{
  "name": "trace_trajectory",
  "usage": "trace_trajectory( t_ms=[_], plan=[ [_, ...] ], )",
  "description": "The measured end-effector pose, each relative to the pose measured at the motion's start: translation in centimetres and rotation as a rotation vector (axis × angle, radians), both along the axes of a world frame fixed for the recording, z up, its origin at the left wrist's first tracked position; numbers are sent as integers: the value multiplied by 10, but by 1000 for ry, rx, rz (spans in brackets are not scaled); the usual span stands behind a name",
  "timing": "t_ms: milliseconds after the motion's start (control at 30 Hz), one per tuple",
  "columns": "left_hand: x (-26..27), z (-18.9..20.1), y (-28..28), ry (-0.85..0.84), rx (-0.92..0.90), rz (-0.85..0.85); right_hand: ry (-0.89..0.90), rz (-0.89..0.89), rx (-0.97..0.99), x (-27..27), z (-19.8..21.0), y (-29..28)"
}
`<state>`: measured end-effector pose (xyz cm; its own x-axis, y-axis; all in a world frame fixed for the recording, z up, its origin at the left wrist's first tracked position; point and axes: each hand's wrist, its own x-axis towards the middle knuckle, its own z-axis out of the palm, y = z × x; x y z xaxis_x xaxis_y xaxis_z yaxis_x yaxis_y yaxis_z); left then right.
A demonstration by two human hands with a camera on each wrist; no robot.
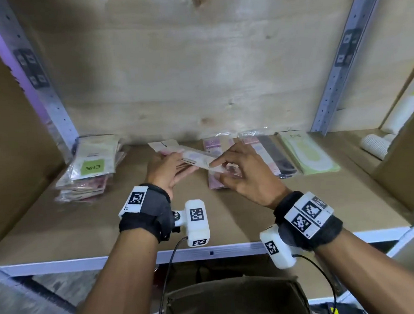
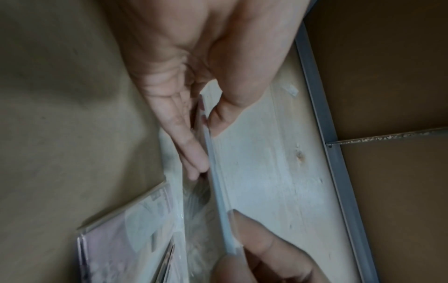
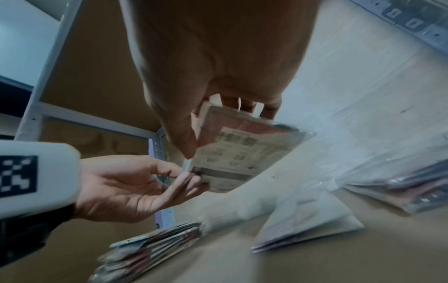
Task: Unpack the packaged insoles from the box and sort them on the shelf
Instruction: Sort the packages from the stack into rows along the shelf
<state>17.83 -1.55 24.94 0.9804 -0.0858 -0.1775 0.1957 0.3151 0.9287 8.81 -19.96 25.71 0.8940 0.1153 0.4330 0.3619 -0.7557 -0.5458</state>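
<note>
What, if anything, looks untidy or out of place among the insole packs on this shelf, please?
The stack at the left post is skewed, its packs fanned out rather than squared like the flat rows on the right. Both the left hand and right hand hold one pack over the shelf.

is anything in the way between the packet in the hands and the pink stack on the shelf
Nothing visible blocks it. The insole packet, held by the left hand and right hand, hangs just above the pink stack with open air between.
</note>
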Motion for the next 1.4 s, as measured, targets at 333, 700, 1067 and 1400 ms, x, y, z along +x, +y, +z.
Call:
trace_trajectory(
  t_ms=[333, 700, 1067, 1400],
  plan=[
    [16, -23, 13, -27, 155, -143, 298, -140, 326, 23, -22, -51],
    [18, -23, 30, -83, 285, -101, 517, 92, 488, 23, -38, -58],
    [6, -20, 28, -312, 849, 15, 504, 48, 376, 9, -41, -67],
    [0, -16, 33, -386, 1009, -41, 437, 81, 300, 8, -34, -76]
  ],
)
